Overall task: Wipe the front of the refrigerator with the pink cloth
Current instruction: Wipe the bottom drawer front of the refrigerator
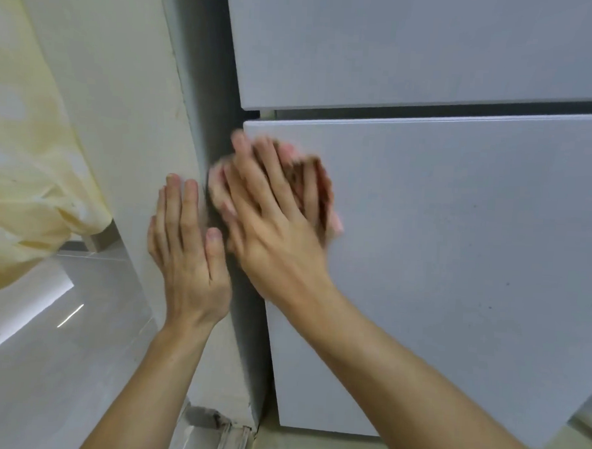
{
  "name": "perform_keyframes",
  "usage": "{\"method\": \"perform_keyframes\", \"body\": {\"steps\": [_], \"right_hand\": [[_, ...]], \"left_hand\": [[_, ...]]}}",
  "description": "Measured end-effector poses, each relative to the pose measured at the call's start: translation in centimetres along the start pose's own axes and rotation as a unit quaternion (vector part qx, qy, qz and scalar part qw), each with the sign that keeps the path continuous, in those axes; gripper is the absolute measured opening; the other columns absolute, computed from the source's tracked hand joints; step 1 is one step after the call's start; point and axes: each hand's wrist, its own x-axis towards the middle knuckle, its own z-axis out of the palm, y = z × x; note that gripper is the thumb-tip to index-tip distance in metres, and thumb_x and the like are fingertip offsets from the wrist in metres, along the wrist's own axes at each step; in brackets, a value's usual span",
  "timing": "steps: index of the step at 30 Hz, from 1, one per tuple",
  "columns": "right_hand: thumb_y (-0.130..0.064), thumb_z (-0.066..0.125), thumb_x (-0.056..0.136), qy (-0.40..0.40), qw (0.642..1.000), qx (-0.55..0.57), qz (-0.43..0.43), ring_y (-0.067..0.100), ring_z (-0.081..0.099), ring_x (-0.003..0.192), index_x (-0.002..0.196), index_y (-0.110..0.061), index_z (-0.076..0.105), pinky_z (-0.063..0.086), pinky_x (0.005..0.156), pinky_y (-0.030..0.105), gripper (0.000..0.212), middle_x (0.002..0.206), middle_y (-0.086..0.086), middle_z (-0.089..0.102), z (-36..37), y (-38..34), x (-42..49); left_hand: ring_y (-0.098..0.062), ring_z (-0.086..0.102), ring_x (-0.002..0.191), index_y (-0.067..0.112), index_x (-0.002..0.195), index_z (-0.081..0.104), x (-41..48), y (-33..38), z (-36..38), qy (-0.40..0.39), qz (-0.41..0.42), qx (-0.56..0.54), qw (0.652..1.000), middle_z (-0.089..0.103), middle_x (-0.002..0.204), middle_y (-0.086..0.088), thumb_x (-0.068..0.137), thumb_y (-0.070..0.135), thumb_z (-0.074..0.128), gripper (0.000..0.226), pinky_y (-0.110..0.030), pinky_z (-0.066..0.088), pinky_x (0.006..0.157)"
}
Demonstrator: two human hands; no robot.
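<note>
Grey-white refrigerator (433, 60) front filling the right, cream wall (121, 129) at left. At the lower door's (457, 267) top left corner, blurred right hand (274, 223) spread flat, pressing the pink cloth (336, 223) beneath; bare panel stretching right and down from it. Left hand (186, 253) flat on the wall, fingers straight, just beside.
</note>
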Motion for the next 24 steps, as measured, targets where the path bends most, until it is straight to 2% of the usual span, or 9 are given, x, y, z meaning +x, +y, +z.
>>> {"method": "perform_keyframes", "body": {"steps": [1,2,4,8,13,16,18,21,24], "right_hand": [[-0.02,0.047,0.108,0.104,0.97,0.203,0.08,0.023,0.0,0.162,0.161,-0.006,0.037,-0.008,0.131,0.042,0.055,0.171,0.021,0.014,-0.3,0.6,2.5],[-0.014,0.051,0.106,0.059,0.986,0.08,0.133,0.021,0.002,0.162,0.159,-0.001,0.038,-0.008,0.131,0.039,0.055,0.17,0.022,0.02,0.1,0.5,4.0],[-0.007,0.045,0.108,0.049,0.979,0.017,0.196,0.021,0.012,0.162,0.16,0.004,0.031,-0.006,0.132,0.037,0.055,0.172,0.017,0.022,1.8,0.7,3.6],[-0.003,0.047,0.106,-0.071,0.988,0.034,0.133,0.022,0.007,0.163,0.163,-0.003,0.029,-0.003,0.132,0.034,0.059,0.174,0.012,0.012,3.6,-3.1,-6.5],[-0.007,0.061,0.087,-0.241,0.97,0.008,-0.028,0.018,0.003,0.163,0.168,-0.014,0.016,0.002,0.132,0.039,0.093,0.177,0.003,0.005,1.9,-4.7,-18.9],[0.002,0.052,0.081,-0.276,0.96,0.016,-0.052,0.012,0.007,0.162,0.169,-0.018,0.012,0.008,0.131,0.035,0.099,0.177,-0.003,0.006,0.3,-3.5,-21.9],[0.011,0.043,0.074,-0.293,0.955,0.038,-0.009,0.01,0.007,0.162,0.169,-0.02,0.01,0.004,0.131,0.03,0.105,0.177,-0.004,0.006,-0.7,-2.9,-22.2],[0.02,0.041,0.064,-0.207,0.971,0.052,0.107,0.012,0.005,0.162,0.167,-0.021,0.021,0.0,0.13,0.024,0.113,0.177,-0.005,0.005,-2.4,-1.3,-19.2],[0.015,0.062,0.087,-0.045,0.978,0.051,0.198,0.017,0.006,0.163,0.161,-0.013,0.034,0.004,0.132,0.037,0.084,0.172,0.004,0.019,-4.7,2.8,-12.3]], "left_hand": [[-0.029,0.017,0.161,0.006,0.163,0.023,0.0,0.0,-0.1,0.004,-0.001,-0.01,1.0,0.021,0.172,-0.013,0.109,0.023,0.03,0.057,-0.058,0.018,0.128],[-0.029,0.018,0.161,0.005,0.163,0.023,0.0,0.1,-0.1,0.007,0.0,-0.019,1.0,0.022,0.172,-0.013,0.11,0.022,0.029,0.056,-0.056,0.018,0.128],[-0.031,0.019,0.16,0.003,0.162,0.027,0.0,0.3,0.0,0.015,0.009,-0.029,0.999,0.026,0.17,-0.014,0.109,0.02,0.029,0.055,-0.05,0.017,0.13],[-0.03,0.02,0.16,0.003,0.161,0.03,0.3,0.3,0.0,0.019,0.01,-0.02,1.0,0.028,0.17,-0.014,0.108,0.018,0.028,0.055,-0.048,0.016,0.129],[-0.027,0.019,0.16,0.005,0.162,0.028,-0.4,0.4,-0.4,-0.005,0.003,-0.004,1.0,0.026,0.171,-0.012,0.108,0.019,0.028,0.056,-0.062,0.019,0.125],[-0.026,0.015,0.161,0.009,0.164,0.025,-0.7,0.6,0.1,-0.008,0.006,0.01,1.0,0.023,0.172,-0.01,0.108,0.024,0.029,0.058,-0.063,0.016,0.125],[-0.029,0.015,0.161,0.01,0.163,0.025,-1.2,1.0,0.4,-0.006,-0.001,0.015,1.0,0.021,0.172,-0.01,0.106,0.024,0.033,0.059,-0.063,0.016,0.125],[-0.035,0.019,0.159,0.006,0.16,0.03,-2.8,2.3,1.1,-0.017,0.017,0.019,1.0,0.022,0.17,-0.017,0.103,0.02,0.042,0.059,-0.063,0.02,0.124],[-0.036,0.017,0.16,0.005,0.16,0.026,-3.8,3.6,1.8,-0.046,0.053,0.008,0.998,0.019,0.171,-0.016,0.102,0.017,0.045,0.062,-0.062,0.019,0.126]]}}
